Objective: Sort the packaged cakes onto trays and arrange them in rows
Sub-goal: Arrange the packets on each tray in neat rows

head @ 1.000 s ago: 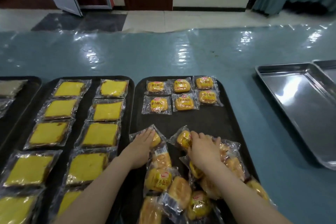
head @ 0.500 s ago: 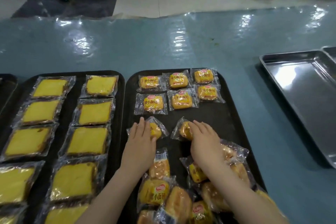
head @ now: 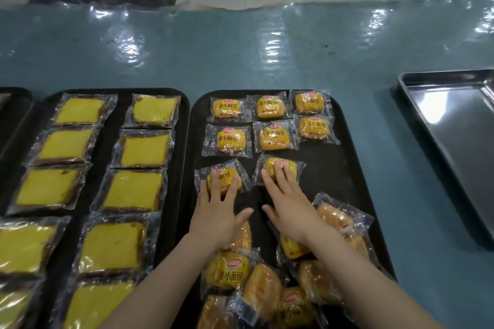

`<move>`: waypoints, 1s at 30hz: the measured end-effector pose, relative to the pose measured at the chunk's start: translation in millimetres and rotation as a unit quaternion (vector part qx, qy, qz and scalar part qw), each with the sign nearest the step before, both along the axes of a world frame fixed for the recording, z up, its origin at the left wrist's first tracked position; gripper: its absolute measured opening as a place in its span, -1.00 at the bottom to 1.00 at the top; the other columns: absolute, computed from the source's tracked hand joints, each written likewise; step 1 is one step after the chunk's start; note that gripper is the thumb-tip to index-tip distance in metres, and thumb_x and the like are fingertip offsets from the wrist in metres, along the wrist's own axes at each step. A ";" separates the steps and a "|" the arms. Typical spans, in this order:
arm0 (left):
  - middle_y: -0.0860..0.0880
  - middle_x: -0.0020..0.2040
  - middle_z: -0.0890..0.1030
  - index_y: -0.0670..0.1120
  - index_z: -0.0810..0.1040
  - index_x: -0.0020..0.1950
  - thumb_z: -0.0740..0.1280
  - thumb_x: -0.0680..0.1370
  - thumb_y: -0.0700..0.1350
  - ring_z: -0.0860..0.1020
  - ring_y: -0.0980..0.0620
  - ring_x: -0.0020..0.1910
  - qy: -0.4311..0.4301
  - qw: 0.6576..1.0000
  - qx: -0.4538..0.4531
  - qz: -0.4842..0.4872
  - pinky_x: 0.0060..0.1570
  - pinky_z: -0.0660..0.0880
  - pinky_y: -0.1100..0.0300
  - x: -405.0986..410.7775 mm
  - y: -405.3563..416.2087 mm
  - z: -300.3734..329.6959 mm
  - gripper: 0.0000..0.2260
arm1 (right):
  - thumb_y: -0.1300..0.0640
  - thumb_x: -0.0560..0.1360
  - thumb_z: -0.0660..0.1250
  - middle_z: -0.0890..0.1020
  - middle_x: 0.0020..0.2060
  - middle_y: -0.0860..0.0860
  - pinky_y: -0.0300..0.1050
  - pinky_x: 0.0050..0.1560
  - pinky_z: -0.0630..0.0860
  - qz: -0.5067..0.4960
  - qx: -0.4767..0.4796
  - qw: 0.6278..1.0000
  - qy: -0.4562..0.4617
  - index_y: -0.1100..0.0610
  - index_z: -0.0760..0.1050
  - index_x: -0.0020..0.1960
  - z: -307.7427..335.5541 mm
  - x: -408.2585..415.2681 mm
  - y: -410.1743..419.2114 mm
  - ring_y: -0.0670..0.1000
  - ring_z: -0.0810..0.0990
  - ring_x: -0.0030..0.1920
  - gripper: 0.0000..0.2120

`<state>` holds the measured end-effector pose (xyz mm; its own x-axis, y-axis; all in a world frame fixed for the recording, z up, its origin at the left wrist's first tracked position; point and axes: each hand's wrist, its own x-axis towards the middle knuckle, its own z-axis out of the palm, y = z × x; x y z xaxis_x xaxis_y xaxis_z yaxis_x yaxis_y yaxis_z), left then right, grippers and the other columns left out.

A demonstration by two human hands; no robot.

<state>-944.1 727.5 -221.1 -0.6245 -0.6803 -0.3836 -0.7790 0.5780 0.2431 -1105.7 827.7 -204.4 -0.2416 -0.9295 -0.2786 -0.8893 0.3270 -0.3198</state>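
- Packaged cakes (head: 224, 181) and (head: 280, 169) have been slid up into a third row under flat, spread fingers of left hand (head: 217, 211) and right hand (head: 287, 205).
- Loose pile (head: 256, 288) is left unsorted on black tray (head: 352, 173).

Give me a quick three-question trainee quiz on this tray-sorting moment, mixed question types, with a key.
1. True or false: the left hand lies with straight fingers on a small clear-wrapped yellow bun packet.
2. How many small bun packets already sit in the two finished rows at the far end of the black plastic tray?
3. Multiple choice: the shiny steel tray on the right holds
A. square yellow cake slices
B. small bun packets
C. nothing visible

Key
1. True; the right hand does likewise on the neighbouring packet.
2. Six, three per row.
3. C
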 end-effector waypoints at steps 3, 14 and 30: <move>-0.10 0.48 -0.41 0.28 -0.50 0.34 -0.10 0.48 0.41 -0.32 -0.23 0.46 0.008 1.000 0.008 -0.015 0.43 -0.12 -0.12 1.2 -7.6 0.7 -0.33 | -0.10 0.62 0.10 -0.45 0.43 0.00 -0.04 0.42 -0.27 0.002 0.004 1.000 -0.001 0.02 -0.30 0.55 -3.5 -10.2 -5.5 0.03 -0.51 0.43 -0.29; 0.00 0.43 -0.49 0.32 -0.47 0.36 0.10 0.53 0.30 -0.45 -0.02 0.40 0.071 0.997 -0.009 0.002 0.35 -0.31 0.01 6.3 -10.6 13.0 -0.28 | -0.24 0.56 0.14 -0.45 0.44 -0.01 0.08 0.44 -0.31 0.047 0.082 0.995 -0.036 -0.08 -0.27 0.55 5.3 -23.6 -5.8 0.03 -0.51 0.42 -0.23; 0.13 0.55 -0.09 0.04 -0.09 0.55 0.14 0.60 0.12 -0.16 0.26 0.45 0.210 0.975 0.049 0.057 0.44 -0.10 0.17 30.0 60.7 60.2 -0.39 | 0.13 0.52 0.32 0.57 0.22 -0.03 -0.17 0.26 0.32 -0.180 -0.147 0.973 0.007 0.05 0.53 0.28 30.0 -26.0 123.9 0.00 0.47 0.24 -0.67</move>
<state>-914.1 788.3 -160.9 -0.6637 -0.7266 -0.1774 -0.6563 0.4520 0.6041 -1131.7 951.6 -174.4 -0.5685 -0.8227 -0.0089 -0.7383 0.5149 -0.4356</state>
